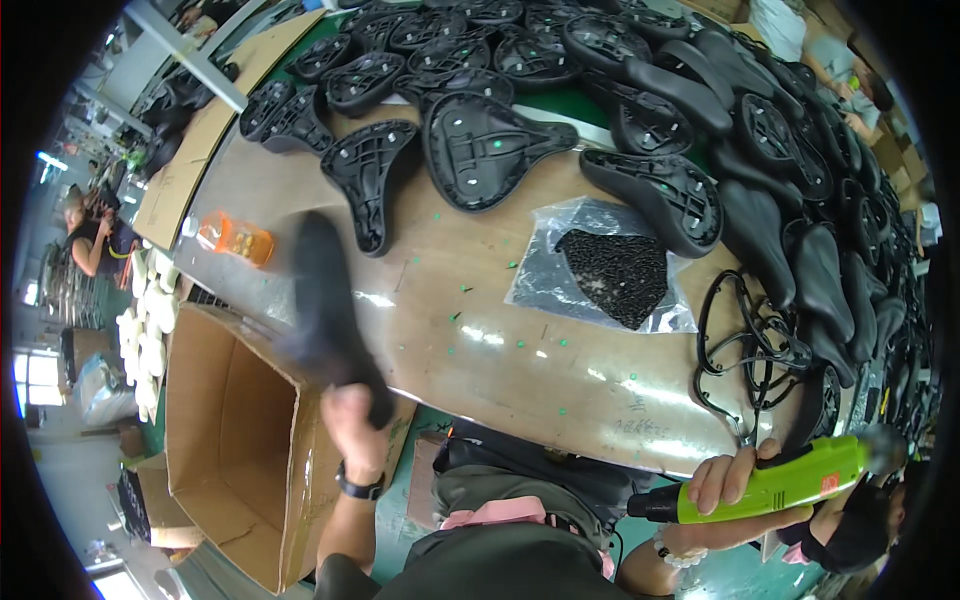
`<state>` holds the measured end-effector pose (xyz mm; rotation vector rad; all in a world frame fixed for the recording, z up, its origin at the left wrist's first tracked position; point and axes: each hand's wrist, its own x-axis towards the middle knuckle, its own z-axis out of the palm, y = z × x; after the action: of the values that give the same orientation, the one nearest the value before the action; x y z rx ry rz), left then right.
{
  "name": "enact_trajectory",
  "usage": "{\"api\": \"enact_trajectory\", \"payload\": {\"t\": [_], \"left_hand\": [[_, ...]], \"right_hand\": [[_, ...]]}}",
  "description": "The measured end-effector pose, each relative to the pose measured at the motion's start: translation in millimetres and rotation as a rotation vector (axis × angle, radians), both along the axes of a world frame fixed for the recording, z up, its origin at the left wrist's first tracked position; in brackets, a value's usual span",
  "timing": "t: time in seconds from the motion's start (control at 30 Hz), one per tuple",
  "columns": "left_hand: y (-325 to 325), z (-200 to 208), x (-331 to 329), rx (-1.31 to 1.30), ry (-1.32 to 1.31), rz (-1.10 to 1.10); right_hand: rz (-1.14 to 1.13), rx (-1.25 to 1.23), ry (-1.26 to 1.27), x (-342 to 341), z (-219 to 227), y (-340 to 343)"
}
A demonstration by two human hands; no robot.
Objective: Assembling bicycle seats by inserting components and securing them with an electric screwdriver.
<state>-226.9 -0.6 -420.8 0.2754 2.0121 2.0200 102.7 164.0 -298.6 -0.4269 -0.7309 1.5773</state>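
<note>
My left hand (352,425) is closed around the narrow end of a black bicycle saddle (325,290), holding it raised beside the open cardboard box. Motion blurs the saddle, so its details do not show. At the lower right, my right hand (722,482) grips a bright green handheld power tool (790,480) with a black tapered end. The tool's other end is grey and blurred, so its exact kind is unclear. On the table (480,300), an upturned saddle (490,150) shows its ribbed underside. A clear plastic bag (540,250) lies there with a heap of small black pieces (615,275).
Many black saddles (690,85) are piled along the table's far and right sides. A large cardboard box (230,400) stands left of the table. An orange container (240,240) lies near the left edge, and looped black cords (745,350) lie at the right. Other people are around.
</note>
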Motion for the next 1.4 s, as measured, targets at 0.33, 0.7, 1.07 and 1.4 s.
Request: {"api": "enact_trajectory", "payload": {"t": [0.33, 0.7, 1.07, 1.4], "left_hand": [[162, 15, 31, -0.259, 0.944, -0.807], [281, -31, 36, -0.489, 1.352, -0.748], [154, -12, 142, -0.092, -0.510, -1.122], [131, 17, 188, 0.246, -1.533, -0.998]], "right_hand": [[-0.066, -0.136, 0.009, -25, -1, -7], [-0.095, -0.083, -0.006, 6, -17, -12], [-0.366, 0.520, -0.111, -7, -20, 2], [-0.424, 0.523, -0.118, -5, -22, 0]]}}
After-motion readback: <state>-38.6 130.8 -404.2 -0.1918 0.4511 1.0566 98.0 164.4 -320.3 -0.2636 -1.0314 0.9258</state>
